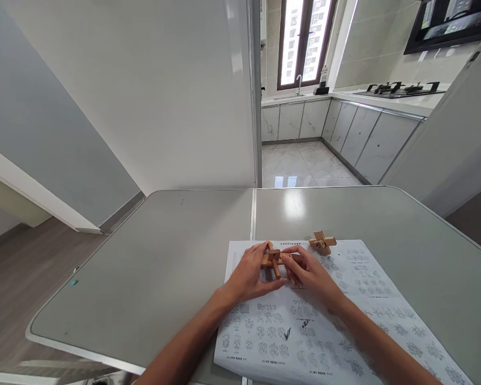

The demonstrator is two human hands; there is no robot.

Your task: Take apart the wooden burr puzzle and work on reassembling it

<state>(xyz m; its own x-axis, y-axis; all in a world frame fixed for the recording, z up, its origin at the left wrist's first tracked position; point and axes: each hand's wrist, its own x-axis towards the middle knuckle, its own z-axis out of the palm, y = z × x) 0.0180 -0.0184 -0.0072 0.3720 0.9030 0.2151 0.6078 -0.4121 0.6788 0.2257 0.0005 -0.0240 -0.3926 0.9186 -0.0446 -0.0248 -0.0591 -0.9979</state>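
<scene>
Between my two hands is a wooden burr puzzle (273,256) made of crossed sticks, held just over a printed instruction sheet (272,321). My left hand (251,272) is wrapped round its left side, with the thumb stretched out below it. From the right, my right hand (307,269) pinches the end of a stick with thumb and forefinger; its other fingers curl underneath. A second wooden puzzle (323,243) of crossed pieces rests at the sheet's top edge, beyond my right hand. Some of the held puzzle is hidden behind my fingers.
The sheet lies on a grey table (152,278) with a seam (253,214) down its middle. A small teal bit (74,282) sits near the left edge. White wall panels rise behind the table; a kitchen with a gas stove (401,90) lies beyond at the right.
</scene>
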